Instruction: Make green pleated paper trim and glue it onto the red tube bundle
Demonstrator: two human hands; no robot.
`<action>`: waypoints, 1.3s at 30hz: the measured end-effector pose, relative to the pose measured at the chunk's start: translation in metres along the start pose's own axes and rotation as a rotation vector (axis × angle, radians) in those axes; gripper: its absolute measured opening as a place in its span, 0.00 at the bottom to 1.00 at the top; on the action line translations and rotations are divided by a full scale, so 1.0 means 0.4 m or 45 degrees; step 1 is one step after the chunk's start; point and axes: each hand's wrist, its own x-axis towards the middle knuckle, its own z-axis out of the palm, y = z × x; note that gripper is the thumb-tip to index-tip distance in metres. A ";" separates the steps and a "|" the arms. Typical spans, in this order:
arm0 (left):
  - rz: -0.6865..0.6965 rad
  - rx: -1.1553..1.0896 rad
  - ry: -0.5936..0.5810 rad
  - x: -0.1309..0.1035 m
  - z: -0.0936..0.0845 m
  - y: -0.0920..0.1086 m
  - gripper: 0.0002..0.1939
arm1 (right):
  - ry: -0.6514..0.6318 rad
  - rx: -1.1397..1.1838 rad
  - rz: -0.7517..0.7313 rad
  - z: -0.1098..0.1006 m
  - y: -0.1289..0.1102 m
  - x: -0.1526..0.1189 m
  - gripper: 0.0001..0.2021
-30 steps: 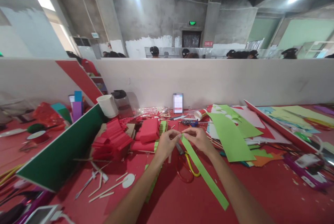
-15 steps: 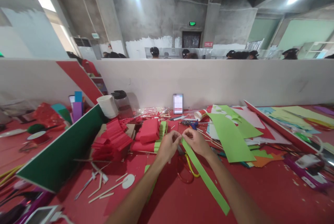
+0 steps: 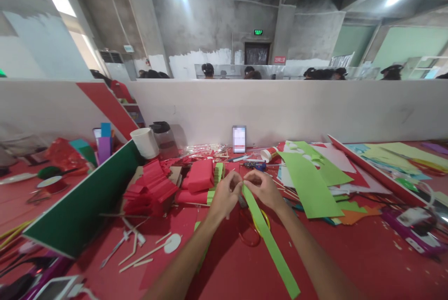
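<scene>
**Green strip is pinched at its upper end**

The left hand and right hand meet, fingertips narrowed on the green strip above the middle of the desk. With that end gripped, its tail slants freely toward the near edge, passing over a yellow loop handle. Red paper sits left; green sheets lie right.

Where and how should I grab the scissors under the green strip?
I'd pinch the red loop of the scissors, coming down from the near side: it lies mostly bare, while the strip crosses the yellow loop and left hand and right hand crowd the far end.
</scene>
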 end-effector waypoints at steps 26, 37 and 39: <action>-0.101 -0.146 0.118 0.007 -0.002 0.012 0.13 | 0.039 0.030 0.038 -0.017 0.015 0.007 0.09; -0.147 -0.152 0.112 0.004 0.005 0.018 0.14 | 0.058 -0.109 -0.032 0.002 0.004 0.000 0.03; -0.151 -0.134 0.118 0.003 0.007 0.018 0.14 | 0.072 -0.136 -0.042 0.002 0.002 -0.001 0.03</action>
